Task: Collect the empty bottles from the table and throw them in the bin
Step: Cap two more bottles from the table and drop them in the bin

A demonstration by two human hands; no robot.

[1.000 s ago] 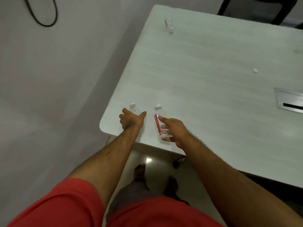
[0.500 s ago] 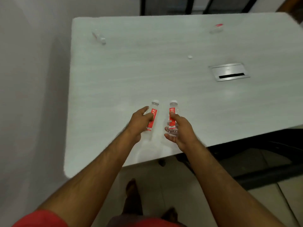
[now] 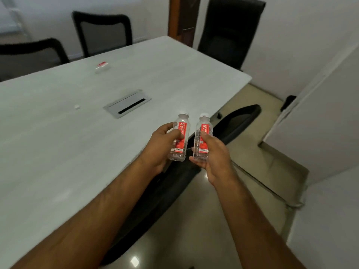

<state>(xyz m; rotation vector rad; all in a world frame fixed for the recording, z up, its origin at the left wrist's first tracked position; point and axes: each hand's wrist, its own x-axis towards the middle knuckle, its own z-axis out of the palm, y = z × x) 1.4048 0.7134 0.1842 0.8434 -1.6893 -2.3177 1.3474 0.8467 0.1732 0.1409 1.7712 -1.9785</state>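
I hold two small clear bottles with red labels and white caps, upright and side by side above the near edge of the white table [image 3: 58, 152]. My left hand [image 3: 161, 148] grips the left bottle [image 3: 179, 138]. My right hand [image 3: 213, 158] grips the right bottle [image 3: 203, 140]. A third bottle [image 3: 102, 67] lies on its side far back on the table. A loose white cap [image 3: 77, 106] rests left of the middle. No bin is in view.
A metal cable hatch [image 3: 127, 103] is set into the table top. Black chairs stand at the far side [image 3: 101, 32], the far left [image 3: 29, 53] and the far right end [image 3: 231, 30]. White walls [image 3: 320, 113] close the right side, over a glossy beige floor [image 3: 213, 220].
Both bottles have come up off the table in my hands. My view has swung right, from the table's left corner towards its right end and the floor.
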